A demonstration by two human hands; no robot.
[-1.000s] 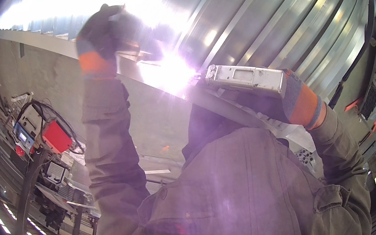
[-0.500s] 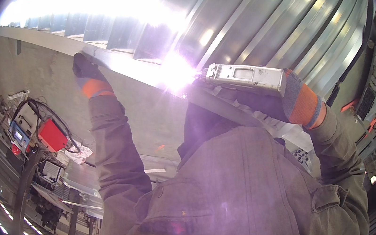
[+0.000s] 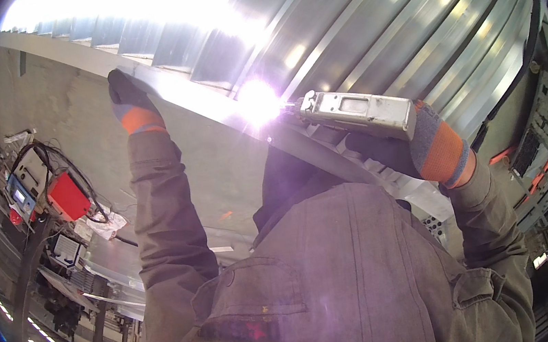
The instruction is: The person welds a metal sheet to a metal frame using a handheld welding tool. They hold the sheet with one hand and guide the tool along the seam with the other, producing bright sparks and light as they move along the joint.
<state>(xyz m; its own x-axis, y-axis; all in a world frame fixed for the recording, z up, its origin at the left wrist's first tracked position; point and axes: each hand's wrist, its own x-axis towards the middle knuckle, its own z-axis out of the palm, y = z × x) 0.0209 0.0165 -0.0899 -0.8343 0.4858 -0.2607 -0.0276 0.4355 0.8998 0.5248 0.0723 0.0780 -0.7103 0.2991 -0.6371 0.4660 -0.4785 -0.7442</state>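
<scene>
My right hand [image 3: 395, 144], in a grey and orange glove, is wrapped round a boxy, pale handheld welding gun [image 3: 363, 112]. At the gun's tip a bright white-violet flash [image 3: 258, 102] glares on the seam between a long flat metal strip [image 3: 192, 97] and a ribbed metal panel [image 3: 311, 34]. The glare hides the seam there. Farther left along the strip, my left hand [image 3: 131, 101], in a dark glove with an orange cuff, is closed at its lower edge. Its fingertips are partly hidden.
A red box [image 3: 72, 195] and a blue device with a small screen [image 3: 21, 194] stand at the left among dark cables [image 3: 85, 178]. Below the gun, a grey metal bar [image 3: 327, 157] slants down to the right. Metal racks [image 3: 543, 163] line the right side.
The flash at the gun's tip looks smaller and less spread out. The view has shifted slightly, while both hands keep nearly the same places on the gun and the strip.
</scene>
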